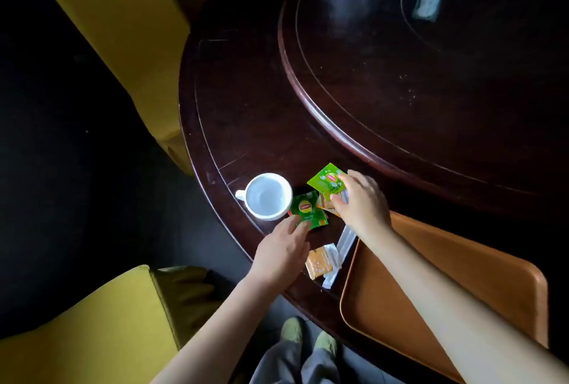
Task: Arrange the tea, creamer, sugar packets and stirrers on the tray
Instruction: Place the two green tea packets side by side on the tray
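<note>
While both hands pinch tea packets, left hand (281, 249) dark green (308, 210), right hand (361, 199) lighter (327, 181) (tray (492, 272) bare).

On the table there are two green tea bags – one darker (308, 210), one lighter (327, 182). One white cup (268, 196) stands beside them. One orange packet (319, 263) lies in clear view, and a second orange packet (327, 204) shows only partly under the lighter tea bag. The white stirrer sticks (338, 252) are at least two – the exact number I cannot tell. There is one brown tray (462, 263), two hands – left (281, 252) and right (361, 202) – and two yellow chairs, one far (123, 45) and one near (92, 322).
</note>
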{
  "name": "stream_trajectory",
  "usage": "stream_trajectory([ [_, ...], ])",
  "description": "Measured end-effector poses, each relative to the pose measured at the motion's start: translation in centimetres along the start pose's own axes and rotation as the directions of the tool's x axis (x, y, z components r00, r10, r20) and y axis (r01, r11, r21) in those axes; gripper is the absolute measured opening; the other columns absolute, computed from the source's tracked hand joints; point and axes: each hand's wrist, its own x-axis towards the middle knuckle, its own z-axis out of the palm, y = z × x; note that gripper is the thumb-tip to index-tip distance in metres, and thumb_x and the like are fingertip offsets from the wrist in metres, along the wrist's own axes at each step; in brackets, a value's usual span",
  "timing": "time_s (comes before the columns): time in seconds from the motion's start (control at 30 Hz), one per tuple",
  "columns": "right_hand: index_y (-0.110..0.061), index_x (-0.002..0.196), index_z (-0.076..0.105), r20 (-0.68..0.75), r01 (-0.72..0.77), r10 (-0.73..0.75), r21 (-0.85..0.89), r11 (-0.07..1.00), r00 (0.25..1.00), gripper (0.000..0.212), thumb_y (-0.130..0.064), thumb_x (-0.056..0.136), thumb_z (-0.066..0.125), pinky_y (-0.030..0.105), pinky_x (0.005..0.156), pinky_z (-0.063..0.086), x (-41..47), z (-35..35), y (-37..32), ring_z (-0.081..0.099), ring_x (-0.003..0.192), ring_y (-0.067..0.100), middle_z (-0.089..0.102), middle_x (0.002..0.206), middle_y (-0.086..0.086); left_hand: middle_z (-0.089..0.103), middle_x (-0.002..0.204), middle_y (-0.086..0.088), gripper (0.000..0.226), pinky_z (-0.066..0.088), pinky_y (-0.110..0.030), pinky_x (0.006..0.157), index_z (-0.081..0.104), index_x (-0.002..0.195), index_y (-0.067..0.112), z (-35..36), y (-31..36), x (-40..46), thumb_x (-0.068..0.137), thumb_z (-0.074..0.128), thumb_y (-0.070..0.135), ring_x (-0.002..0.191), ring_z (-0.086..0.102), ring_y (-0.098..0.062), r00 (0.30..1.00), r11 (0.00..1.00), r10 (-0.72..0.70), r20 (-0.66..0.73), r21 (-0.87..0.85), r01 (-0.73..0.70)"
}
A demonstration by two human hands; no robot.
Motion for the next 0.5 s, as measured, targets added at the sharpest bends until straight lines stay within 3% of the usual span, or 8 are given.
stream_trajectory([
  [0.13, -0.011, 0.126, 0.052, 0.05, 0.081, -0.073, -0.206, 0.975, 0.996, 0.051, -0.035, 0.082, 0.061, 0.042, 0.102, 0.032, 2.5, 1.4, -0.5, 0.038, 0.129, 0.03, 0.047, 0.139, 0.014, 0.067, 0.112, -0.017, 0.038, 0.058, -0.034, 0.073, 0.064, 0.106, 0.006, 2.6, 0.7, 2.3, 0.068, 0.06, 0.008, 0.103, 0.065, -0.03, 0.999, 0.998, 0.045, 0.006, 0.052, -0.046],
  [0.27, -0.014, 0.113, 0.056, 0.114, 0.098, -0.065, -0.316, 0.944, 0.991, 0.039, -0.038, 0.082, 0.058, 0.039, 0.09, 0.039, 3.3, 2.3, -1.0, 0.051, 0.112, 0.027, 0.06, 0.118, 0.006, 0.065, 0.113, -0.019, 0.044, 0.057, -0.034, 0.077, 0.062, 0.112, 0.003, 3.9, 0.7, 3.0, 0.073, 0.042, 0.008, 0.103, 0.064, -0.03, 1.0, 0.989, -0.022, 0.018, 0.145, 0.019],
  [0.4, -0.012, 0.105, 0.059, 0.035, 0.063, -0.057, -0.218, 0.974, 0.998, 0.026, -0.027, 0.084, 0.057, 0.034, 0.079, 0.045, 3.4, 2.2, -0.9, 0.057, 0.103, 0.029, 0.065, 0.109, 0.007, 0.069, 0.105, -0.013, 0.041, 0.058, -0.032, 0.074, 0.067, 0.104, 0.005, 3.8, 1.0, 3.4, 0.078, 0.035, 0.009, 0.1, 0.066, -0.027, 0.998, 0.993, -0.053, -0.018, 0.104, 0.055],
  [0.5, -0.01, 0.102, 0.061, -0.009, 0.061, -0.063, -0.129, 0.99, 0.998, 0.021, -0.023, 0.086, 0.056, 0.033, 0.073, 0.047, 3.0, 2.1, -0.6, 0.06, 0.099, 0.03, 0.066, 0.106, 0.009, 0.072, 0.1, -0.01, 0.02, 0.057, -0.031, 0.073, 0.07, 0.095, 0.006, 3.6, 0.6, 3.4, 0.077, 0.059, 0.004, 0.096, 0.068, -0.024, 0.997, 0.996, -0.05, -0.06, 0.068, 0.055],
])
